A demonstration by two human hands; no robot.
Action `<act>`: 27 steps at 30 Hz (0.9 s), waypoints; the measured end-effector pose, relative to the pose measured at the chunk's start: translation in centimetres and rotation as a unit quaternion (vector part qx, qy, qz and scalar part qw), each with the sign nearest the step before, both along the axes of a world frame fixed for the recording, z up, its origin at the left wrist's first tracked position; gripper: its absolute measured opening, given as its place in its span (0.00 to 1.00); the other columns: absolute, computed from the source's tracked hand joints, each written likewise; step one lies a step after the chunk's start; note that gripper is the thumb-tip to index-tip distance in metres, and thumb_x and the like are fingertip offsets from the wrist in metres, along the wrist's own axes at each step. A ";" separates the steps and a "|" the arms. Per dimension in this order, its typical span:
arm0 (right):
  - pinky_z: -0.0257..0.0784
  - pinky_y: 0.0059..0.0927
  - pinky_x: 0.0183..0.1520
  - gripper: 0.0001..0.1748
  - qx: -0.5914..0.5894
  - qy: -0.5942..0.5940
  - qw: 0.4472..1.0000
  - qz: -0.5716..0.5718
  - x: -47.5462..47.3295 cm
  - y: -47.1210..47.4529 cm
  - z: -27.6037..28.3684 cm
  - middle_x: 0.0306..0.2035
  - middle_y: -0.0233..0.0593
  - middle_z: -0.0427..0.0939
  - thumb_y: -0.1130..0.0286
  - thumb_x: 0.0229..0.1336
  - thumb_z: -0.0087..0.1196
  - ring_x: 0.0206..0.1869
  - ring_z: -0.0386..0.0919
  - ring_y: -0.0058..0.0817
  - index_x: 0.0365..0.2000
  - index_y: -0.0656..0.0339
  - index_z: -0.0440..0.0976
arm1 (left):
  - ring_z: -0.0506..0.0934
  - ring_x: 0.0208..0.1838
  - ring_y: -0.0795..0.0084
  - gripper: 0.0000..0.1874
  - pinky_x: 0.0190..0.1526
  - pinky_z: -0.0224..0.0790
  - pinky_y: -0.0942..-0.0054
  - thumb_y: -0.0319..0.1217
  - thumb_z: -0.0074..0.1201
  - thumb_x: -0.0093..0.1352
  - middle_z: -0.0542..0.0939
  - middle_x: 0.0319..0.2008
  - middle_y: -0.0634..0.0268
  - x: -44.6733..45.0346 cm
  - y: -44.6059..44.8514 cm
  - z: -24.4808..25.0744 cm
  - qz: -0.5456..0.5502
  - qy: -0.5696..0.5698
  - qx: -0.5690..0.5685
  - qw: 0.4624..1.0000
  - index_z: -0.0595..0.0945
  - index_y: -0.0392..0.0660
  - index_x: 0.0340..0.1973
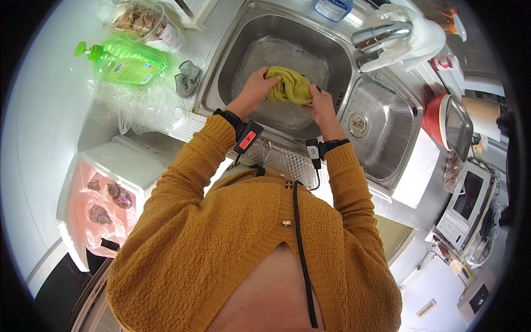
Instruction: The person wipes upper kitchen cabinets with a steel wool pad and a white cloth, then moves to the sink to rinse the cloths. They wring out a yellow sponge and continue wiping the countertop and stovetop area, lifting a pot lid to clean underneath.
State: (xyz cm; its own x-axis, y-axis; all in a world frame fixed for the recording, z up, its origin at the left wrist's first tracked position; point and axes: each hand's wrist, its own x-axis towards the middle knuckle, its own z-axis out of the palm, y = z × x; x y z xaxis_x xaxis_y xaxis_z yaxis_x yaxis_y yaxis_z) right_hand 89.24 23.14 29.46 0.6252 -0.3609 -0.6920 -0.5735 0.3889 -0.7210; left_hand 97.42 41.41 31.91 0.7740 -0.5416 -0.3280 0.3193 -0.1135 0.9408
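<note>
A bunched yellow-green cloth [289, 86] is stretched between my two hands, above the larger stainless steel sink basin [232, 70]. My left hand [255, 89] grips its left end, the thumb lying on top. At its right end my right hand [321, 106] has the fabric between thumb and fingers. Cloudy, sudsy water [286, 54] covers the bottom of the basin. The underside of the cloth is hidden. A chrome faucet [381, 35], partly wrapped in white material, reaches from the upper right.
Left of the basin are a mesh scrubber [188, 79], a green pump bottle [128, 62], crumpled clear plastic [141, 108] and a plastic tub [141, 20]. The smaller basin [377, 124] with a drain strainer lies right. Beyond it are a red bowl [433, 120] and a microwave oven [466, 199].
</note>
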 end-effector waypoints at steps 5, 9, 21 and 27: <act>0.71 0.37 0.41 0.23 -0.084 -0.008 0.995 -0.057 2.6 -2.0 -2.7 0.45 0.46 0.71 0.59 0.63 0.44 0.43 0.73 0.33 0.51 0.66 0.65 | 0.76 0.40 0.66 0.18 0.41 0.68 0.72 0.25 0.53 0.61 0.78 0.41 0.55 2.2 0.3 -4.8 0.038 -0.074 0.115 0.990 0.74 0.38 0.47; 0.68 0.29 0.43 0.20 -0.172 0.058 0.983 0.006 3.6 -3.8 -6.7 0.43 0.44 0.74 0.63 0.63 0.43 0.41 0.73 0.32 0.53 0.59 0.68 | 0.73 0.51 0.63 0.21 0.49 0.65 0.71 0.25 0.52 0.61 0.74 0.50 0.53 3.3 1.8 -6.4 0.041 -0.110 0.247 0.962 0.73 0.40 0.51; 0.69 0.29 0.40 0.23 -0.175 0.034 0.923 0.341 5.9 4.7 -12.4 0.35 0.45 0.78 0.63 0.44 0.57 0.37 0.76 0.32 0.42 0.66 0.74 | 0.70 0.53 0.60 0.51 0.53 0.63 0.66 0.25 0.69 0.46 0.70 0.53 0.50 1.0 1.8 -9.5 -0.091 0.148 0.071 0.982 0.55 0.35 0.62; 0.70 0.31 0.38 0.25 -0.150 -0.036 0.941 0.302 5.4 8.0 -3.3 0.32 0.49 0.78 0.61 0.44 0.53 0.36 0.77 0.36 0.43 0.66 0.73 | 0.73 0.46 0.61 0.24 0.46 0.65 0.60 0.49 0.44 0.65 0.74 0.44 0.57 1.5 0.8 -9.0 0.099 0.365 -0.017 0.926 0.70 0.43 0.48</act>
State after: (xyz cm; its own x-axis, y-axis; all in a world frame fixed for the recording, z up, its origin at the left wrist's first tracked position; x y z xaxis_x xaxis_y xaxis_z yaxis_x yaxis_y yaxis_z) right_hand 94.67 31.19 26.16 0.8207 -0.0967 -0.5632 -0.5694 -0.2204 -0.7919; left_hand 98.89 42.19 22.94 0.4374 -0.4327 -0.7883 0.8828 0.0397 0.4680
